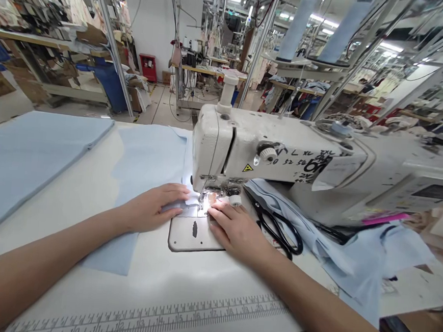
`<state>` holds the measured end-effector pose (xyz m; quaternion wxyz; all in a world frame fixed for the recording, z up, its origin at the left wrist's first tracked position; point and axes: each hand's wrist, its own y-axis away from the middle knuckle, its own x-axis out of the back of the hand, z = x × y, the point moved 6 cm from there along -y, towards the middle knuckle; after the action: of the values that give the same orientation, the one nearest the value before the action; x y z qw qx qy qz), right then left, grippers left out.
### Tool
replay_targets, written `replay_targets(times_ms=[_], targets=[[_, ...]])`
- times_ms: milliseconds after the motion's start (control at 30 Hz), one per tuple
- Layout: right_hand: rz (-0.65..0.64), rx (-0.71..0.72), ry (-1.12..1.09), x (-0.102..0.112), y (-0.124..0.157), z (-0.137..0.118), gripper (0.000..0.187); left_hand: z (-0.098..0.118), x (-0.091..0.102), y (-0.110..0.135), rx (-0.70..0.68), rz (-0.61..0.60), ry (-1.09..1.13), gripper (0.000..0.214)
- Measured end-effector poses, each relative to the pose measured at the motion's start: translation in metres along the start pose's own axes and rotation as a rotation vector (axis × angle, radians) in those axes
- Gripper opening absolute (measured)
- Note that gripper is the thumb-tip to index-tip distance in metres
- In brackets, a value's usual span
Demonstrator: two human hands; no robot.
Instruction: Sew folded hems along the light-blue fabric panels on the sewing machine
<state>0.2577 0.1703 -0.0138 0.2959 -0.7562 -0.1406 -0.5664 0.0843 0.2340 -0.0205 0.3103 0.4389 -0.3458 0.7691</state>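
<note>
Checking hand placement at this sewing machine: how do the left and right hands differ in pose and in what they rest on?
The left hand lies flat on the light blue fabric, while the right hand rests partly on the metal plate. The left hand's fingers point right toward the needle; the right hand's point up-left. Black scissors lie beside the right hand, not the left. Both are bare, palm down, near the needle.

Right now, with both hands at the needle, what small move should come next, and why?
Probably feed the light blue fabric under the needle: the left hand presses it flat, and the right hand rests beside it on the metal plate.
</note>
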Motion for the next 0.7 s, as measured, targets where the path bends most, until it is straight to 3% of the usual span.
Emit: replay_targets(times_ms=[233, 367, 467, 567, 667, 700], targets=[[0.079, 0.040, 0.030, 0.004, 0.000, -0.003, 0.025, 0.000, -0.003, -0.002, 0.078, -0.003, 0.089, 0.027], [0.227, 0.204, -0.045, 0.011, 0.005, -0.021, 0.017, 0.003, 0.000, -0.003, 0.157, 0.015, 0.104, 0.025], [0.219, 0.329, -0.149, 0.012, 0.009, -0.046, 0.019, 0.002, 0.018, 0.009, 0.219, -0.060, 0.148, 0.023], [0.139, 0.363, -0.190, 0.007, 0.003, -0.069, 0.028, -0.006, 0.053, 0.047, 0.268, -0.239, 0.197, 0.022], [0.033, 0.343, -0.141, -0.007, -0.020, -0.083, 0.046, -0.023, 0.098, 0.110, 0.361, -0.365, 0.162, 0.036], [-0.014, 0.311, -0.110, -0.014, -0.031, -0.085, 0.053, -0.032, 0.116, 0.134, 0.430, -0.347, 0.110, 0.044]])
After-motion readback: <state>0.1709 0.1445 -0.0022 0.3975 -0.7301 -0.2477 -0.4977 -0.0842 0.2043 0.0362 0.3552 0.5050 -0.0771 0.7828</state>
